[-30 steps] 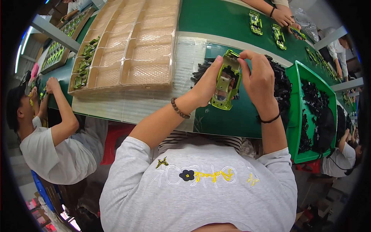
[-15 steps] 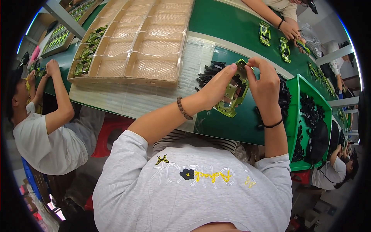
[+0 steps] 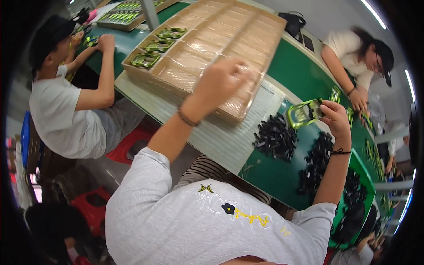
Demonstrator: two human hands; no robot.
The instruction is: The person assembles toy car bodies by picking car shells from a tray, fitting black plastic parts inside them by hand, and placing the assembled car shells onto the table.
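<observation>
Pinching the car shell by its right-hand end, between thumb and fingers: right hand. Shell is lime green, held up over the counter, just beyond the near black pile in this view. Left hand is out over the tray, toward its near right part. It's motion-blurred, so can't tell if it's spread or pinching anything, nor whether it touches the tray. Tray is tan, divided into compartments; three green shells sit in a row down its left column. Tray rests partly on a pale mat. Second black pile lies on the counter just left of the right forearm; loose small parts, shapes hard to read. Green bin stands right of that pile, beyond the forearm, with more black parts inside. Beaded bracelet on left wrist, thin black band on right. Co-worker in white on the left has both hands at green parts; another co-worker leans over the far side, more shells near their hands.
</observation>
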